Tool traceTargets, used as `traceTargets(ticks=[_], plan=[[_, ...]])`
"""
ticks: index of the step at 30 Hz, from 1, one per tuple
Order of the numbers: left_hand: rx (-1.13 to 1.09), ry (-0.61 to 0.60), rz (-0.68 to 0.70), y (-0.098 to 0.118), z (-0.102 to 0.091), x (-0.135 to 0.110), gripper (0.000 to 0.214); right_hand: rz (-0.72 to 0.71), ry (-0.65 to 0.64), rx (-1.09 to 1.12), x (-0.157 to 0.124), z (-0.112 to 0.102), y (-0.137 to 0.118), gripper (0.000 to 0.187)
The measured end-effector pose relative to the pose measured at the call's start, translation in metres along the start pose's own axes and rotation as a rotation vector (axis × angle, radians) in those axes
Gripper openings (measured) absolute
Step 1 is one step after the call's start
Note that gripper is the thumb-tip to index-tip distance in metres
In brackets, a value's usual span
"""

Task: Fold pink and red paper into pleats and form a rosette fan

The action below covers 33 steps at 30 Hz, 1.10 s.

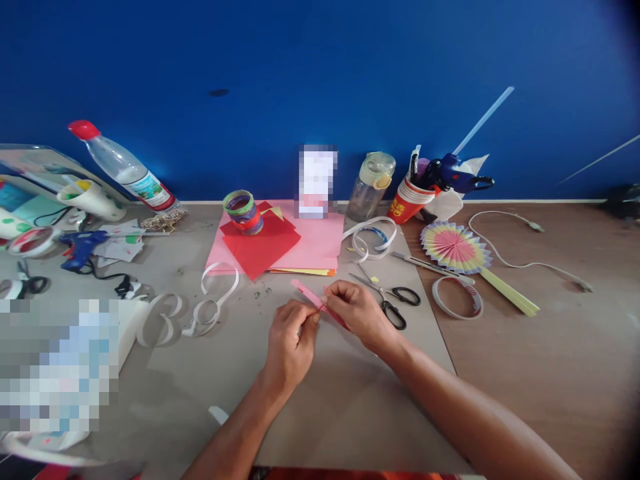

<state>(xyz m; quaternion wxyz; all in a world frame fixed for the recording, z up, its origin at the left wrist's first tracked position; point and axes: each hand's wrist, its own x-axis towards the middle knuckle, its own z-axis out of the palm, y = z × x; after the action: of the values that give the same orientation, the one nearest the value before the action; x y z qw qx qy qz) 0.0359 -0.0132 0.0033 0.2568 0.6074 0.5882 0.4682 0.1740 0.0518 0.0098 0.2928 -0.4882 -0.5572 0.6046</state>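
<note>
The pink paper strip (305, 291) was between the two hands, above the grey mat (350, 413). Its long axis went slantwise, from a free end at the far left down to a near part under the right hand (359, 312). The right hand, which covered more of the strip, pinched it between thumb and fingers from the right side. The left hand (291, 341) had its thumb and forefinger pressed together, and they appeared to pinch the strip's near edge; how much paper was between them I could not tell.

The scissors (382, 291) were the closest obstacle, lying just beside the right hand with their handles to the right. Farther right were a tape roll (476, 308) and a folded paper fan (455, 247). Beyond the hands, red paper (260, 250) lay on pink sheets (323, 243), and curled white strips (235, 280) were to the left.
</note>
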Motion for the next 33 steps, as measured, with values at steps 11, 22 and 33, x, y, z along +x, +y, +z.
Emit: traceTargets(ticks=[11, 22, 33], plan=[[-0.02, -0.052, 0.169, 0.01, -0.008, -0.004, 0.016, 0.044, -0.016, 0.084, -0.002, -0.001, -0.005, 0.015], [-0.123, -0.104, 0.19, 0.008, -0.011, -0.007, 0.016, -0.153, 0.121, -0.189, -0.001, -0.006, -0.014, 0.017], [-0.022, 0.027, 0.032, -0.002, -0.002, 0.001, 0.005, 0.02, -0.082, 0.143, 0.003, -0.006, -0.003, 0.017]])
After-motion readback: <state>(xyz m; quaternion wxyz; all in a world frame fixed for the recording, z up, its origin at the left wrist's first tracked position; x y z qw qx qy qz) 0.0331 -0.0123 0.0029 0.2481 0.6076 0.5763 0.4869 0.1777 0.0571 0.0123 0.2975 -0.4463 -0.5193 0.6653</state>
